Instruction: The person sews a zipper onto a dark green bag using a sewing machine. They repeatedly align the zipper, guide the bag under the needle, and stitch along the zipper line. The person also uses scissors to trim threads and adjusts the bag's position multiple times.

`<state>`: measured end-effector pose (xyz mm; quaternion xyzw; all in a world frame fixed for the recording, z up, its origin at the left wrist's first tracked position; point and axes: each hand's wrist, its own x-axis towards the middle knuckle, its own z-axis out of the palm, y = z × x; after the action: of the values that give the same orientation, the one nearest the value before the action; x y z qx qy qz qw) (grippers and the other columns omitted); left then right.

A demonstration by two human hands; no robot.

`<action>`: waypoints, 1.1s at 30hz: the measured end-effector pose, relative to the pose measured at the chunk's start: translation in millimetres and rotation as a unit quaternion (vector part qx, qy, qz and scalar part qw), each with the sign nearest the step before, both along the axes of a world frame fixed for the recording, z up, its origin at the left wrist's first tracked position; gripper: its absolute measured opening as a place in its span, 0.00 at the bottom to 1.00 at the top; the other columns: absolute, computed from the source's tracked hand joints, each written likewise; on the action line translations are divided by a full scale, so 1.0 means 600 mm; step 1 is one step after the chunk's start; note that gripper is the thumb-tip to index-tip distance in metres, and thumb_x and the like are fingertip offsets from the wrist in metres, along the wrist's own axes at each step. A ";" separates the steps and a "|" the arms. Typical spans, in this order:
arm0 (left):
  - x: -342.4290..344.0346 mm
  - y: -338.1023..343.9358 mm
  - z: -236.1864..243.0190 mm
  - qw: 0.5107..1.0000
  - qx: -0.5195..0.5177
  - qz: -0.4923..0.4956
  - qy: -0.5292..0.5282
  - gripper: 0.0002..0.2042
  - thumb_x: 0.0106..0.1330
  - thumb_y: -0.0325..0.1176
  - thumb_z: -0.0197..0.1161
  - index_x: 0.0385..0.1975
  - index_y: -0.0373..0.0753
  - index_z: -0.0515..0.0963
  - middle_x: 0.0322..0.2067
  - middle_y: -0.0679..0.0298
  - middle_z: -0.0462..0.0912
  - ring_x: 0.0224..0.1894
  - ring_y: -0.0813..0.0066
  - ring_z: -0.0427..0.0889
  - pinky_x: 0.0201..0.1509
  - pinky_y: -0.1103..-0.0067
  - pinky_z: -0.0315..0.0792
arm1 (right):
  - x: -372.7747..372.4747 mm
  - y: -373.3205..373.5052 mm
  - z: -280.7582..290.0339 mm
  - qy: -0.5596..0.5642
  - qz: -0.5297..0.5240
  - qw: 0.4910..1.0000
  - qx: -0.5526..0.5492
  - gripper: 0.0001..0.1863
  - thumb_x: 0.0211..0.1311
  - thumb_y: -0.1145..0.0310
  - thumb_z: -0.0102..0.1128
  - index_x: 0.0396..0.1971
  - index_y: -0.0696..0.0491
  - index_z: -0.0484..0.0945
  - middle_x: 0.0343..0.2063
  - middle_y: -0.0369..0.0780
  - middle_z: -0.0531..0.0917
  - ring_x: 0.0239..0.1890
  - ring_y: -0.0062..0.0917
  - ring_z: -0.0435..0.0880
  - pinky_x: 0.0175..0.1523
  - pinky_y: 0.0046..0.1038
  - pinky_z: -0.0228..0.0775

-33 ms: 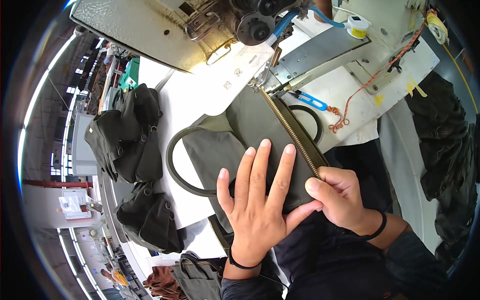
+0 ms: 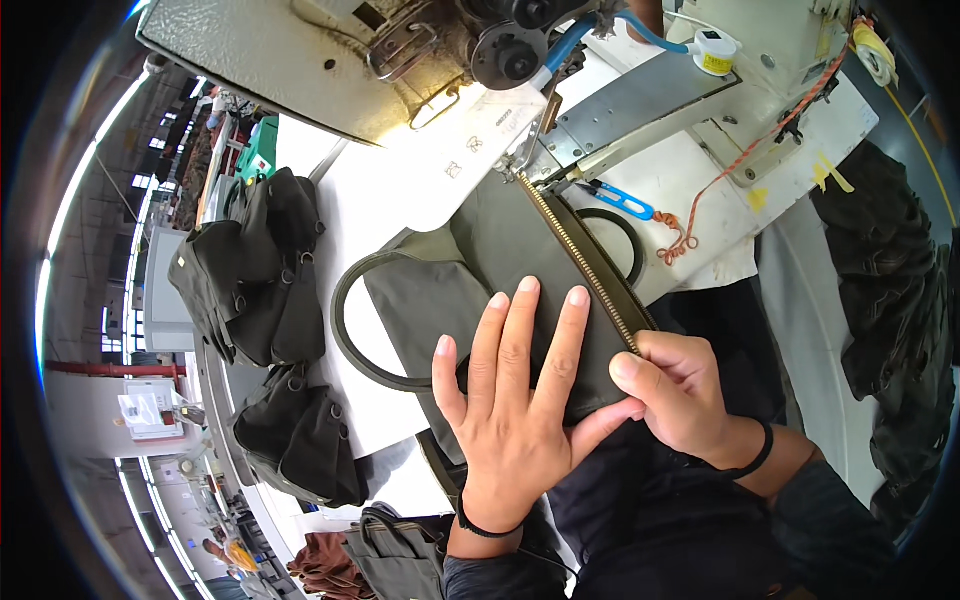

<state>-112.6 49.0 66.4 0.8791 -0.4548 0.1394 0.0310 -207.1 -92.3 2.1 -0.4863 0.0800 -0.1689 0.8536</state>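
Observation:
An olive-green bag (image 2: 500,235) lies under my hands, its far end at the presser foot (image 2: 510,163) of a sewing machine (image 2: 280,60). A brass-toothed zipper (image 2: 573,252) runs along its right side toward the foot. My left hand (image 2: 515,400) rests flat on the fabric, fingers spread. At the near end of the zipper, my right hand (image 2: 675,395) pinches the bag's edge between thumb and curled fingers. One looped handle (image 2: 345,325) sticks out left of the bag; another handle (image 2: 630,240) shows to the right.
Blue thread snips (image 2: 620,200) on an orange cord lie right of the machine foot. Dark bags (image 2: 255,270) are piled at the left, with another green bag (image 2: 400,555) at the lower left. Dark cloth (image 2: 890,290) hangs at the right.

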 end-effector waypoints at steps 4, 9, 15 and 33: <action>0.008 0.001 0.001 1.000 0.005 -0.006 -0.008 0.45 0.69 0.79 0.45 0.72 0.49 0.77 0.69 0.58 0.79 0.72 0.60 0.74 0.84 0.54 0.35 | 0.011 -0.002 0.005 0.010 -0.007 1.000 0.008 0.21 0.80 0.71 0.61 0.21 0.55 0.71 0.19 0.28 0.72 0.23 0.07 0.65 0.26 0.19 0.54; 0.034 -0.007 -0.001 1.000 0.000 -0.015 -0.025 0.45 0.68 0.79 0.48 0.72 0.48 0.77 0.69 0.59 0.79 0.73 0.59 0.73 0.85 0.52 0.31 | 0.036 -0.005 -0.003 -0.003 -0.016 1.000 0.024 0.22 0.82 0.68 0.59 0.21 0.54 0.70 0.18 0.28 0.72 0.23 0.07 0.65 0.26 0.19 0.55; 0.046 -0.014 0.001 1.000 -0.007 -0.015 -0.018 0.45 0.68 0.78 0.51 0.73 0.47 0.76 0.69 0.59 0.79 0.73 0.58 0.72 0.85 0.51 0.29 | 0.046 -0.010 0.010 0.033 -0.015 0.999 0.003 0.21 0.82 0.67 0.59 0.22 0.54 0.72 0.18 0.28 0.72 0.22 0.08 0.65 0.27 0.19 0.56; 0.098 -0.031 -0.002 0.999 -0.015 -0.022 -0.025 0.45 0.67 0.76 0.54 0.75 0.49 0.73 0.71 0.57 0.76 0.76 0.55 0.69 0.82 0.46 0.37 | 0.101 -0.023 0.000 0.000 -0.014 0.999 0.042 0.21 0.81 0.66 0.60 0.21 0.52 0.73 0.19 0.28 0.72 0.23 0.07 0.66 0.28 0.18 0.59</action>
<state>-53.9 30.4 65.4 0.8646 -0.4726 0.1672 0.0355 -146.2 -106.0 2.4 -0.4486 0.0940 -0.1777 0.8708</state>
